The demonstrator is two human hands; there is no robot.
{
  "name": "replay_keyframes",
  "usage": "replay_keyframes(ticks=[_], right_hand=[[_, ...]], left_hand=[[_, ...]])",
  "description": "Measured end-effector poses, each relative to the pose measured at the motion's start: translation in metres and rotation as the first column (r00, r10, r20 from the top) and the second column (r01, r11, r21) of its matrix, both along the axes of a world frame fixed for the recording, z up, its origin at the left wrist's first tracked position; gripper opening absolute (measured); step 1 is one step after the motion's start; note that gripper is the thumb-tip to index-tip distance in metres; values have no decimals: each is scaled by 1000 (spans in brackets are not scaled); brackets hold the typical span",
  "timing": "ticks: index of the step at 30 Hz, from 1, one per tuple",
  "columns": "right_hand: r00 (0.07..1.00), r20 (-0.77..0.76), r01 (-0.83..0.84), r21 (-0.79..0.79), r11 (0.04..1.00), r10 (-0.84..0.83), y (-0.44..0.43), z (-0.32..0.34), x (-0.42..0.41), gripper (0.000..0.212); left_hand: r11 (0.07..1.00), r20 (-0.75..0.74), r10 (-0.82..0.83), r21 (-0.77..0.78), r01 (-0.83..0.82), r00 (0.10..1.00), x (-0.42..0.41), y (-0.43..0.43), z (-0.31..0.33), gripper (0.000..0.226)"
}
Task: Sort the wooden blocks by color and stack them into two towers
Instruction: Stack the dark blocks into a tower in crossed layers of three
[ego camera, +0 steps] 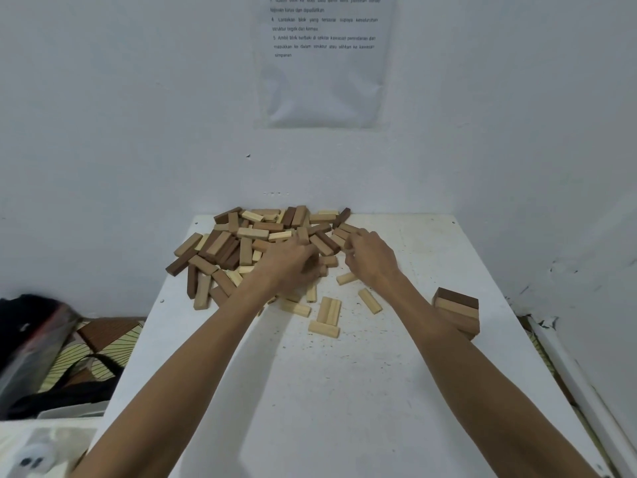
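A jumbled pile of light and dark wooden blocks lies at the far edge of the white table. My left hand reaches into the pile's right side with fingers curled down over brown blocks; what it holds is hidden. Just to its right, my right hand has curled fingers pinching what looks like a light block end. Several loose light blocks lie in front of the hands. A short stack of brown blocks stands at the table's right edge, partly behind my right forearm.
The table stands against a white wall with a taped instruction sheet. Dark bags and a patterned floor mat lie left of the table. A white pipe runs along the floor on the right.
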State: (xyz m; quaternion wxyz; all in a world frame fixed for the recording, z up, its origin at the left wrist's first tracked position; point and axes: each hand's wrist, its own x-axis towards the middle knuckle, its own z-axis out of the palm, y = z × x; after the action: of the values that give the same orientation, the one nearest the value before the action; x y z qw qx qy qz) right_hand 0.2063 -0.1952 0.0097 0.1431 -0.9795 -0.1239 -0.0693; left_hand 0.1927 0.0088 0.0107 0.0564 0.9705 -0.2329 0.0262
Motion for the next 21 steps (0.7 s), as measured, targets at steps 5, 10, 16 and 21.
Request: replay_keyframes(ticks=[5,10,16,21], right_hand=[[998,20,54,-7,999,-53,-7,-10,-4,11],[996,6,90,73,993,-91,-5,-4,-8,18],[993,-47,117,213,970,-110,-13,6,-20,33],[997,-51,77,307,949,-64,-24,13,-57,36]], left_hand=[[999,-32,30,-43,-32,999,5,-2,-4,24],[1000,-28,11,-26,-12,1000,8,-11,2,28],[999,37,8,-54,-6,999,-6,-11,15,30],[991,51,23,-133,-16,998,-33,-3,24,28]])
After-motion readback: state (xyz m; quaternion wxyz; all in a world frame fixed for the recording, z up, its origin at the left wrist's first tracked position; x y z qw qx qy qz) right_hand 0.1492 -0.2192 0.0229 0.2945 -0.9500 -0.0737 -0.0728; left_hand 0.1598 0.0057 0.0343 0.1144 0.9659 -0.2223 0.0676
